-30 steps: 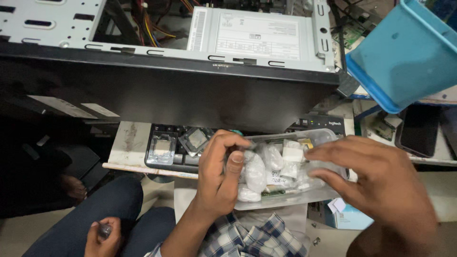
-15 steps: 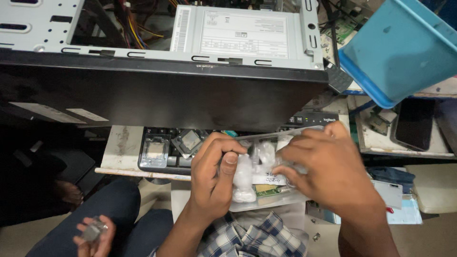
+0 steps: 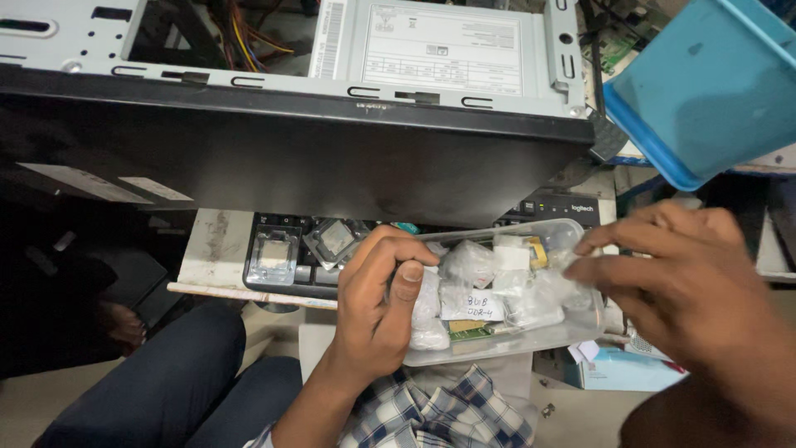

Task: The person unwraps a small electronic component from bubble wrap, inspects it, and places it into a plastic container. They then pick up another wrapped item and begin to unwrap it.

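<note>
A clear plastic container (image 3: pixel 506 332), long and shallow with rounded corners and no lid, lies roughly level between the two hands, its open top facing up. The left hand (image 3: pixel 377 311) grips its near-left end, thumb pressed over the rim and into the contents. The right hand (image 3: pixel 680 282) hovers at its right end, fingertips at the rim; whether they touch cannot be told. Inside sits a heap of small clear plastic bags (image 3: pixel 468 265), crumpled and packed close together, some bearing white paper labels (image 3: pixel 471 305). A green circuit strip (image 3: pixel 471 333) shows beneath the bags, close to the left thumb, and a small yellow piece (image 3: pixel 537 251) lies toward the far side.
</note>
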